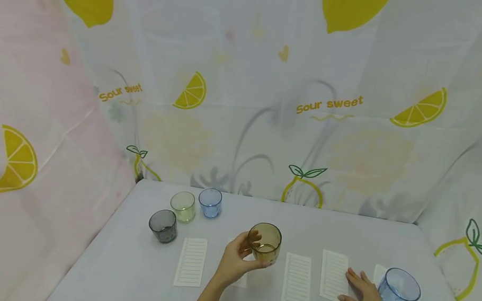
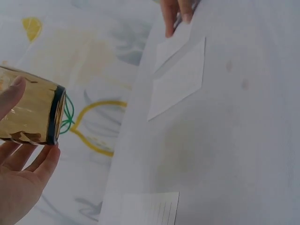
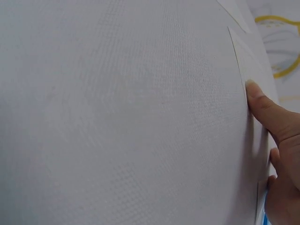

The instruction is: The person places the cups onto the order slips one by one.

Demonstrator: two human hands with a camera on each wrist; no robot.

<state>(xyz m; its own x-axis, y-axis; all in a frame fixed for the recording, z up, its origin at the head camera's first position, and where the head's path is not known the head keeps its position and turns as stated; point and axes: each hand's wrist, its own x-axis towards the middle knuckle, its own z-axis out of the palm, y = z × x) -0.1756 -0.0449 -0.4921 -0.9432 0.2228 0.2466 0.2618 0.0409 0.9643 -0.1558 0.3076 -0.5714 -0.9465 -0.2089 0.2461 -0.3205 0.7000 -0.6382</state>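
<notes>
In the head view my left hand (image 1: 234, 263) grips an amber glass cup (image 1: 268, 254), raised over the middle of the table. The left wrist view shows the thumb on one side of the amber cup (image 2: 30, 110) and fingers on the other. My right hand (image 1: 367, 300) has its fingers spread at the right edge of a lined paper card (image 1: 334, 275). In the right wrist view the thumb of the right hand (image 3: 281, 136) lies at the card's edge (image 3: 239, 51). Just right of that hand, a blue glass bowl (image 1: 399, 290) stands on another card (image 1: 379, 273).
At the back left stand a dark grey glass cup (image 1: 163, 228), a green glass cup (image 1: 183, 208) and a blue glass cup (image 1: 210, 204). More lined cards lie at left (image 1: 190, 262) and centre (image 1: 297, 281); one is partly hidden behind my left hand. A lemon-print curtain (image 1: 241, 91) surrounds the white table.
</notes>
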